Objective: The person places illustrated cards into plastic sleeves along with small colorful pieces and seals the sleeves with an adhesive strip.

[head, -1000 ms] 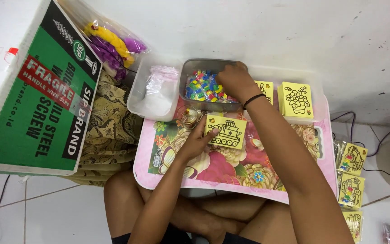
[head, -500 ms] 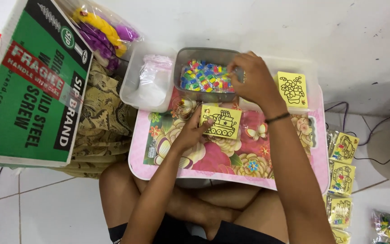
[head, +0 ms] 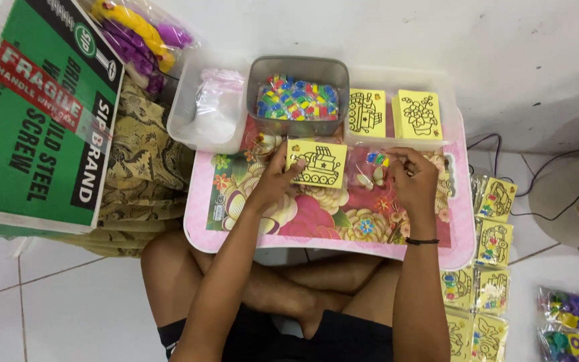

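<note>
- A large green cardboard box [head: 35, 114] fills the left edge, leaning over patterned brown cloth [head: 139, 167].
- A clear plastic tub [head: 199, 127] holding crumpled clear bags stands at the back left corner of the small pink floral lap table [head: 249, 228], touching a grey rectangular tub [head: 297, 66] packed with small multicoloured pieces.
- The left hand [head: 277, 177] pinches the left edge of a yellow square card with a black line drawing of a tank [head: 316, 163], which lies flat near the table's middle, just in front of the grey tub.
- The right hand [head: 411, 175] has its fingers closed on a small clear packet of coloured bits [head: 374, 161], just right of the card.
- Two stacks of yellow picture cards [head: 397, 112] sit in a clear tray behind.
- More yellow cards [head: 494, 221] lie on white floor tile at the right; bare table surface shows only along the front rim.
</note>
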